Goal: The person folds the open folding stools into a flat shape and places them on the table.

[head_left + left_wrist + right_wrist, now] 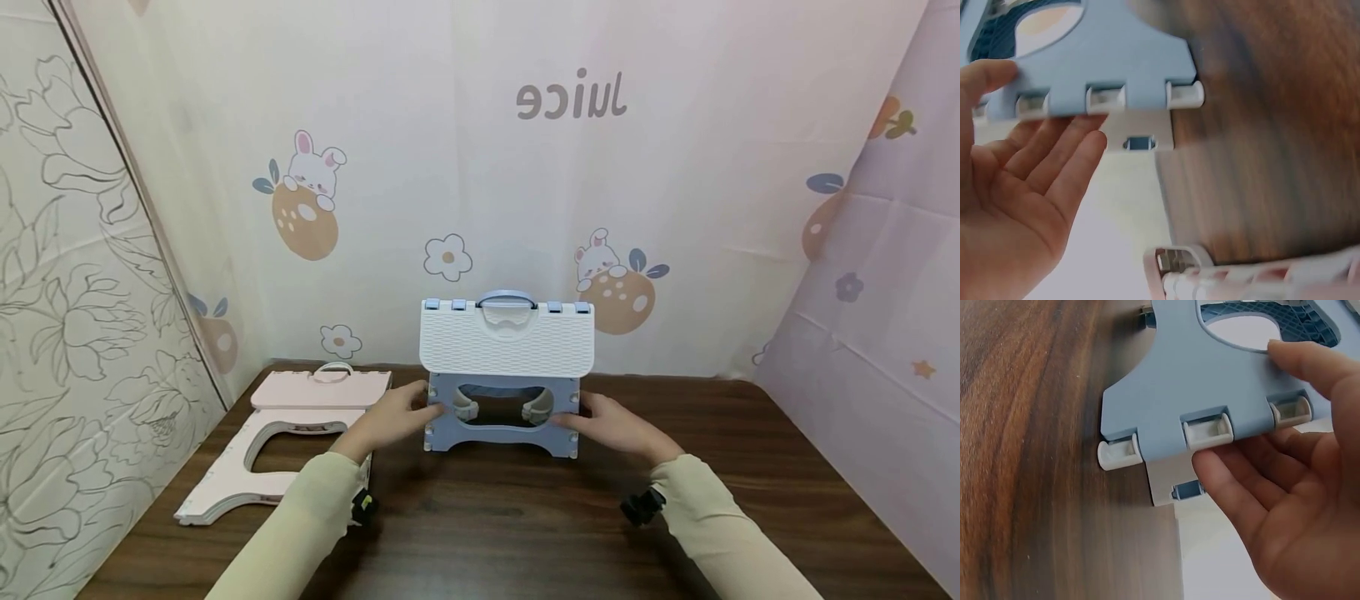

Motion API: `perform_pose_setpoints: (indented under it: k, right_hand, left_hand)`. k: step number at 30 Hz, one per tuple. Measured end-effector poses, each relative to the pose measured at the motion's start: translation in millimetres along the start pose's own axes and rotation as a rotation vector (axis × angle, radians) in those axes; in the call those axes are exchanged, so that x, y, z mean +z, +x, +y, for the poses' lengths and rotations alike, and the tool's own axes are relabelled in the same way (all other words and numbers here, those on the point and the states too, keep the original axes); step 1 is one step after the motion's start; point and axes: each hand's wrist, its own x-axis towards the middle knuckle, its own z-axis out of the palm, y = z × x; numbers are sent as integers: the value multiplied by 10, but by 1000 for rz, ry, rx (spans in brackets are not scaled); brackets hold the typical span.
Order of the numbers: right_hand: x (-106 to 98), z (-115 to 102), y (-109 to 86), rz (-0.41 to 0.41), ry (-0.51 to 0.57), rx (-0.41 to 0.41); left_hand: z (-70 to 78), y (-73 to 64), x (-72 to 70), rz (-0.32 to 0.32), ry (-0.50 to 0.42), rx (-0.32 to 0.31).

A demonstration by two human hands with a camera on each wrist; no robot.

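Note:
A blue-and-white folding stool [506, 346] stands upright at the back middle of the table, its white textured top folded down in front and a blue handle on its upper edge. By the left side of the blue leg panel [1122, 50], my left hand [397, 414] grips it with the thumb in front and the fingers behind. My right hand [617, 427] holds the opposite side likewise, thumb on the front face [1154, 387]. White hinge pieces [1210, 431] line the panel's side edges. Through its opening, inner parts of the stool show.
A pale pink folding stool [318, 393] lies folded flat on the left of the dark wooden table [510, 525], partly behind my left forearm. Printed curtains [525, 183] hang behind the table and along both sides.

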Motion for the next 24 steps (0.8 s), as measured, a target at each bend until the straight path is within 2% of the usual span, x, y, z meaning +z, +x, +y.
perform_pose_setpoints:
  k: [4, 9, 16, 19, 24]
  right_hand:
    - [-48, 5, -34, -1, -4, -26]
    - [-110, -11, -82, 42, 3, 14]
    - [-141, -27, -109, 90, 14, 65]
    - [-144, -20, -109, 110, 26, 51]
    - [-140, 2, -101, 124, 43, 10]
  left_hand:
    - [-27, -9, -67, 53, -8, 6]
    - [-49, -19, -84, 98, -34, 1]
    - [-34, -3, -46, 147, -48, 55]
    - [-25, 4, -33, 166, -57, 69]
    - [-20, 35, -9, 167, -123, 115]
